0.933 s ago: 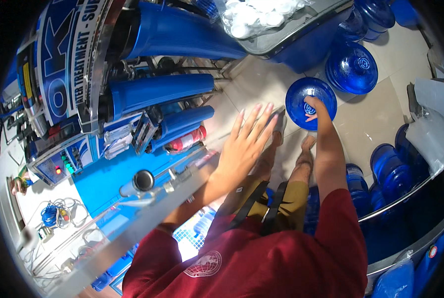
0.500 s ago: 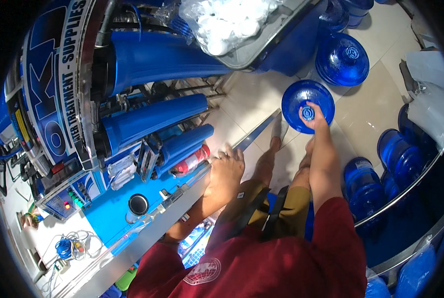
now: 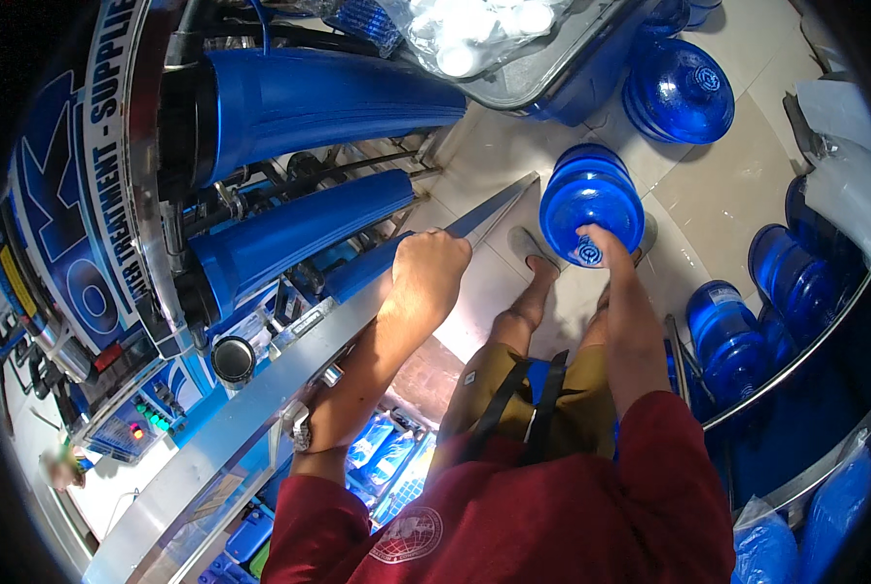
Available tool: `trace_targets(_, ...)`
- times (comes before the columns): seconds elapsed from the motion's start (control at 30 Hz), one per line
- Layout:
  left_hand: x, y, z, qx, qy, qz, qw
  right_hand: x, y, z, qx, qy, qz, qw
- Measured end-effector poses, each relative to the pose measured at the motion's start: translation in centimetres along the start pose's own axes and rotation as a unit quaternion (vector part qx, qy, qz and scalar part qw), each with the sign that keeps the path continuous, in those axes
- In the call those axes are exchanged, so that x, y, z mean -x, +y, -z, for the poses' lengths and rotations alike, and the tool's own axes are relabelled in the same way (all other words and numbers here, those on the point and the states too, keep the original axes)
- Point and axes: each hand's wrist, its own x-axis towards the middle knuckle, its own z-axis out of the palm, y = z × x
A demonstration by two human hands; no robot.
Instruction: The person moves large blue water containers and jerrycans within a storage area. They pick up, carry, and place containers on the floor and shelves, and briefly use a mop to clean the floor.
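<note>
My right hand [image 3: 599, 243] is closed around the neck of a large blue water jug [image 3: 591, 190]. The jug leans with its capped neck toward me, just in front of my feet. It is hard to tell whether its base touches the floor. My left hand [image 3: 432, 265] is wrapped over the top edge of a long aluminium frame [image 3: 333, 321], which slants from the lower left up toward the jug. A metal watch [image 3: 300, 425] sits on my left wrist.
Big blue filter housings [image 3: 328, 107] line the left side. A dark cup [image 3: 234, 360] stands behind the frame. Another blue jug [image 3: 684, 92] stands ahead on the tiles [image 3: 737, 185], near a grey-rimmed blue bin [image 3: 542, 58]. More jugs [image 3: 722, 336] lie behind a rail on the right.
The jug has tipped, so its neck points toward me and its ribbed side shows. My left hand and the aluminium frame have shifted up and left in view.
</note>
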Motion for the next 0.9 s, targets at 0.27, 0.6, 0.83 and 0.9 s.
trace_targets(0.27,-1.0,-2.0,-0.1,0.006,-0.002,0.006,1.000,0.4,3.0,-7.0,0.481,0.177,0.056,0.857)
trace_targets(0.6,-3.0,-4.8,1.9,-0.017,-0.096,0.037,0.995,-1.2,6.2,-11.7,0.527,0.275,-0.020,0.804)
trace_targets(0.83,-3.6,-5.0,1.3,-0.061,-0.084,0.055,0.993,-10.2,7.6,-18.6,0.562,0.420,-0.080,0.708)
trace_targets(0.9,-3.9,-5.1,1.2,-0.063,-0.056,0.045,0.995,-11.5,7.1,-20.6,0.592,0.483,-0.105,0.637)
